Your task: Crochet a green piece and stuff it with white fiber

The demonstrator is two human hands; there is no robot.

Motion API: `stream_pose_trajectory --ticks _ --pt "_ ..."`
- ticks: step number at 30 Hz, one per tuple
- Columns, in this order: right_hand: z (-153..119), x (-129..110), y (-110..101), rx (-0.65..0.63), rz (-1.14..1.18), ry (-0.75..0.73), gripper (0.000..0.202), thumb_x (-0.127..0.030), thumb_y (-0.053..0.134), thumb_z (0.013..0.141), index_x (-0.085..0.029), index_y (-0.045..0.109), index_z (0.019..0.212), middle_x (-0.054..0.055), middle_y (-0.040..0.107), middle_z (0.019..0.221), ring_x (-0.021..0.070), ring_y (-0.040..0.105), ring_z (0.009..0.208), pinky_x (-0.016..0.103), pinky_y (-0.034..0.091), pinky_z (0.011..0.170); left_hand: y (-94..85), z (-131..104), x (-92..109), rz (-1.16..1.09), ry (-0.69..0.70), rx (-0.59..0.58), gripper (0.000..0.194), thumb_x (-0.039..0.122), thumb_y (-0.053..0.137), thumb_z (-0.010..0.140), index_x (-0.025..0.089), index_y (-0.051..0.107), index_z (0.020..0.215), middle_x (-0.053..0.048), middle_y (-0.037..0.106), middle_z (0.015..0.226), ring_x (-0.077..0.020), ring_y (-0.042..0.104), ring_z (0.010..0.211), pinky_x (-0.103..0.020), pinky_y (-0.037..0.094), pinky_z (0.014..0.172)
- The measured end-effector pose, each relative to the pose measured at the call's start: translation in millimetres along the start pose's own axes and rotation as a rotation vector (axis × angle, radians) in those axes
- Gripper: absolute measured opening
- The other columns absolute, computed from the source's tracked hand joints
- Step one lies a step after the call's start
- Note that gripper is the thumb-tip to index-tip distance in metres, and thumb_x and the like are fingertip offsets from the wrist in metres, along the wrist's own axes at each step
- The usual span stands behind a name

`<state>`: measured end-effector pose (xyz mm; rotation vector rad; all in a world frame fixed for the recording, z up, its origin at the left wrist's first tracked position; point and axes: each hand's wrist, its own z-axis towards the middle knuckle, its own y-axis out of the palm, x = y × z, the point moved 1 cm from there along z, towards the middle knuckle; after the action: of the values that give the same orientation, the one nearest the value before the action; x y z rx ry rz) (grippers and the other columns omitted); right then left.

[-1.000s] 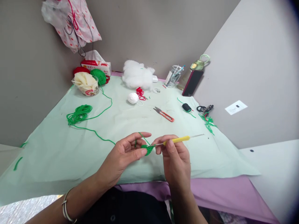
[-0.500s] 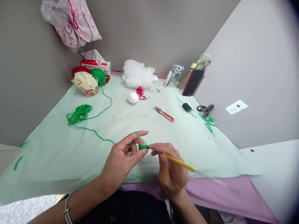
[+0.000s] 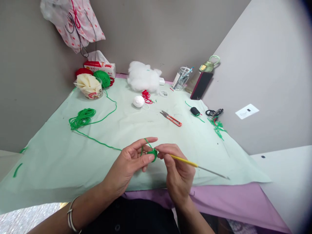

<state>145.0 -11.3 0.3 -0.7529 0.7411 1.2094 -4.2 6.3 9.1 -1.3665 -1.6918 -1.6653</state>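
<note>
Green crocheted piece (image 3: 152, 156), head view: small, rounded, held above the pale green cloth (image 3: 122, 125) near its front edge. Left hand (image 3: 129, 161) has it pinched between thumb and fingers, index finger extended with green yarn (image 3: 99, 142) over it. Right hand (image 3: 179, 174) is closed around the crochet hook (image 3: 184, 160), yellow handle, bare metal end pointing down-right. Other end is at the piece; can't tell if it's in a stitch, fingers cover it. Yarn runs from left hand to a loose green coil (image 3: 83, 118) on the left, then up to a green ball (image 3: 102, 79) behind the tub (image 3: 94, 92). Orange-handled snips (image 3: 171, 119) lie beyond the hands, blades up-left. White ball (image 3: 138, 101) sits beside tangled red yarn (image 3: 147, 97), fluffy stuffing (image 3: 143, 78) behind. Black-and-green bundle (image 3: 195, 111) right of snips. Phone (image 3: 201, 86) leans against the bottle (image 3: 207, 67), back right.
</note>
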Motion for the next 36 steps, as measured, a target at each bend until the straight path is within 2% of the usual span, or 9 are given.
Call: stream_pose_trajectory --ticks 3,6,9,13,16,19,23,28,36 --pt "-8 3 1 -0.004 -0.208 -0.188 0.035 -0.005 0.059 0.097 -0.027 0.073 0.119 0.005 0.074 0.101 0.0177 0.069 0.091 0.032 0.058 0.075 0.4 1 -3 0.009 0.004 0.04 0.043 0.031 0.087 0.08 0.03 0.078 0.122 0.001 0.06 0.088 -0.0099 0.049 0.074 -0.02 0.044 0.062" --pt "-11 4 -1 0.016 -0.344 -0.332 0.039 -0.003 0.063 0.093 -0.027 0.074 0.122 0.007 0.073 0.11 0.0193 0.07 0.095 0.033 0.059 0.075 -1.5 4 -3 -0.12 -0.134 -0.012 0.04 0.03 0.084 0.083 0.025 0.078 0.122 0.004 0.054 0.076 -0.0041 0.034 0.057 -0.018 0.041 0.059" --pt "-4 4 -6 0.081 -0.16 -0.146 0.03 -0.007 0.058 0.098 -0.027 0.075 0.112 0.004 0.074 0.097 0.0166 0.068 0.085 0.031 0.056 0.072 -4.9 6 0 -0.22 -0.181 -0.03 0.029 0.027 0.082 0.084 0.02 0.082 0.112 0.007 0.045 0.072 -0.0022 0.019 0.053 -0.017 0.041 0.059" --pt "4 3 -7 0.073 0.134 0.102 0.021 -0.018 0.056 0.102 -0.027 0.076 0.101 0.001 0.071 0.089 0.0131 0.061 0.073 0.029 0.052 0.066 -6.3 4 3 -0.096 -0.074 -0.022 0.032 0.026 0.082 0.083 0.027 0.081 0.115 0.003 0.056 0.086 -0.0042 0.037 0.06 -0.019 0.041 0.063" --pt "5 5 -6 0.008 0.124 0.13 0.018 -0.02 0.061 0.101 -0.026 0.077 0.101 0.002 0.073 0.091 0.0128 0.062 0.077 0.027 0.052 0.07 -6.7 1 1 0.056 -0.009 -0.027 0.035 0.029 0.082 0.084 0.032 0.079 0.119 0.001 0.061 0.087 -0.0098 0.052 0.078 -0.02 0.041 0.07" --pt "4 8 -9 0.035 0.238 0.204 0.02 -0.023 0.057 0.103 -0.026 0.076 0.101 0.001 0.073 0.09 0.0103 0.06 0.071 0.025 0.051 0.068 -9.5 0 0 0.132 0.023 -0.013 0.033 0.031 0.081 0.086 0.035 0.079 0.119 0.002 0.062 0.091 -0.0119 0.054 0.089 -0.021 0.042 0.082" --pt "5 11 -12 0.017 0.355 0.257 0.021 -0.026 0.055 0.104 -0.026 0.076 0.099 0.001 0.073 0.09 0.0097 0.06 0.07 0.025 0.05 0.067 -11.3 1 1 0.162 0.028 0.002 0.035 0.032 0.082 0.085 0.036 0.078 0.119 0.002 0.061 0.093 -0.0123 0.054 0.089 -0.023 0.042 0.084" --pt "6 10 -10 -0.069 0.245 0.222 0.018 -0.025 0.059 0.102 -0.025 0.077 0.1 0.003 0.075 0.095 0.0124 0.062 0.077 0.027 0.052 0.073 -7.9 1 1 0.097 0.017 -0.074 0.039 0.028 0.082 0.084 0.038 0.077 0.122 0.003 0.062 0.088 -0.0123 0.056 0.088 -0.024 0.045 0.087" --pt "8 10 -10 0.0 0.387 0.301 0.022 -0.031 0.056 0.104 -0.025 0.075 0.095 0.001 0.072 0.09 0.0096 0.058 0.066 0.026 0.05 0.067 -10.1 -1 4 0.181 0.041 -0.008 0.03 0.031 0.082 0.083 0.035 0.081 0.113 0.001 0.065 0.092 -0.0148 0.056 0.093 -0.025 0.045 0.086"
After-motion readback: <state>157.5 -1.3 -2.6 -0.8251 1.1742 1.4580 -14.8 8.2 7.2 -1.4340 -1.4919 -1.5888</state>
